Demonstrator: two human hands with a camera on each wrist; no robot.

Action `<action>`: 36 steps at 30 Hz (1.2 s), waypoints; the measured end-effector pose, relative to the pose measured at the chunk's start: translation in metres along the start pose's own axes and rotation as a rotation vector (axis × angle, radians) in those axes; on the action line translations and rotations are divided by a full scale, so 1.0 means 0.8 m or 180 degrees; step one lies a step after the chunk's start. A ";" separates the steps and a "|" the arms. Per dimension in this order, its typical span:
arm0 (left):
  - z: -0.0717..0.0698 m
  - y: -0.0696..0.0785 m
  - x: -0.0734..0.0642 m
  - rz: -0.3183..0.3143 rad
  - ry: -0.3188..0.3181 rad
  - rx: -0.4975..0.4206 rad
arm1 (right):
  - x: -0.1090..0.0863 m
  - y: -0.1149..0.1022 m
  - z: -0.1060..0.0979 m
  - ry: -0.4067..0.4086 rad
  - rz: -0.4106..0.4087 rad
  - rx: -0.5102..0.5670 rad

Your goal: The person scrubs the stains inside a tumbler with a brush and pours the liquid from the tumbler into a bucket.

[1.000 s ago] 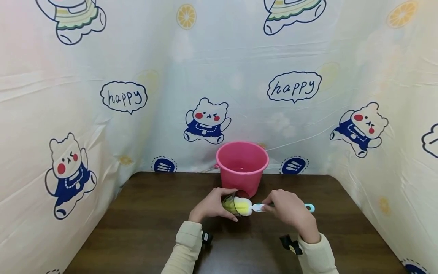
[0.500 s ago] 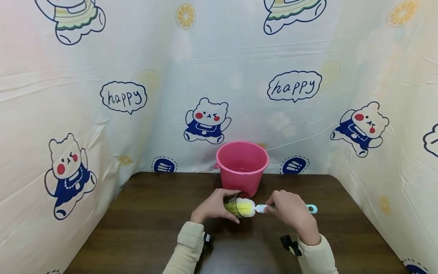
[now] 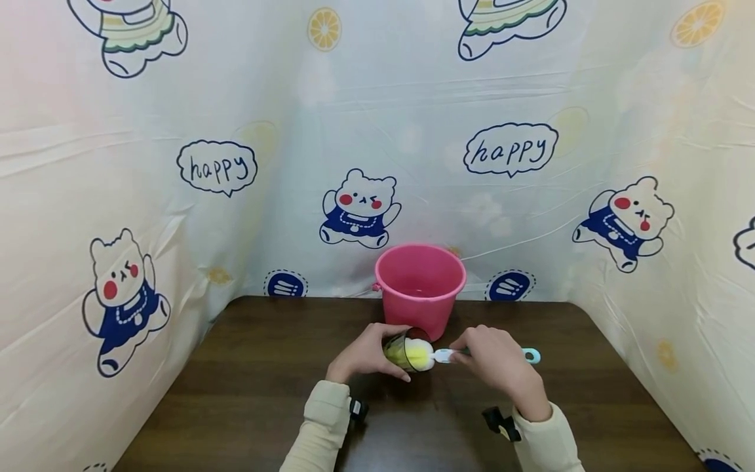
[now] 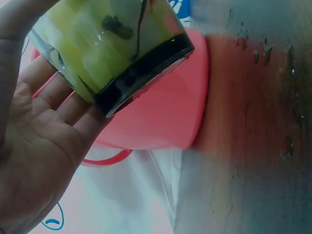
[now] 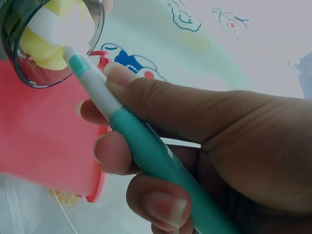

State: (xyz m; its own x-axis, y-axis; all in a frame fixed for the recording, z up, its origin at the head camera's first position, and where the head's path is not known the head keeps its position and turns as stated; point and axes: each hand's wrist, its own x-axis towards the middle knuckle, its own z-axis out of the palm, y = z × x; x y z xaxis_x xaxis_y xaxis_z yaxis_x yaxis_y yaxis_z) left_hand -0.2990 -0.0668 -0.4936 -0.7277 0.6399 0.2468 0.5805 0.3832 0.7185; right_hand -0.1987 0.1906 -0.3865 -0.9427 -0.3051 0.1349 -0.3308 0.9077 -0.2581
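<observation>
With my left hand [image 3: 368,354] I hold a dark-tinted, transparent, round cup [image 4: 114,48]; I cannot tell if it is glass or plastic. The thumb is on the side toward the near edge of the table [image 3: 265,393], the fingers are on the far side, and they are spread just as wide as the cup between them. With my right hand [image 3: 495,359] I grip a long-handled brush with a turquoise and white plastic handle [image 5: 161,153]; the thumb and the fingers are closed around it, with no gap left.

The cup is tipped on its side. Its mouth faces the right edge of the table, toward my right hand, and its base is on the side of my left palm. The yellow and white sponge head [image 5: 58,29] of the brush sits inside this mouth, close to the rim. The handle goes out from there to the right, roughly parallel with the far edge of the table, so cup and brush lie almost on one line. I judge that the next move depends on this line: a push or pull of my right hand should follow it, or the sponge may press against the rim.

My left hand is nearer to the cup, my right hand to the handle. The pink plastic bucket [image 3: 415,313] stands just behind the cup, near the far edge of the table.
</observation>
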 end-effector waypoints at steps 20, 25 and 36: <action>0.001 0.007 0.005 -0.0034 -0.0043 -0.0102 | 0.002 0.017 -0.004 -0.0313 0.0074 0.0262; 0.001 0.009 0.004 -0.0078 -0.0011 -0.0142 | 0.002 0.020 -0.002 -0.0299 0.0058 0.0263; 0.002 0.009 0.005 -0.0077 0.0018 -0.0098 | 0.002 0.020 -0.002 -0.0241 0.0167 0.0241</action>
State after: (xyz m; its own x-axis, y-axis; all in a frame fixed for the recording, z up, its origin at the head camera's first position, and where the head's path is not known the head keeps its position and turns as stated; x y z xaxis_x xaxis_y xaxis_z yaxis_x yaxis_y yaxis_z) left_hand -0.2968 -0.0605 -0.4884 -0.7435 0.6270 0.2328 0.5514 0.3777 0.7438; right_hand -0.2056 0.2052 -0.3893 -0.9584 -0.2813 0.0474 -0.2806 0.8995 -0.3349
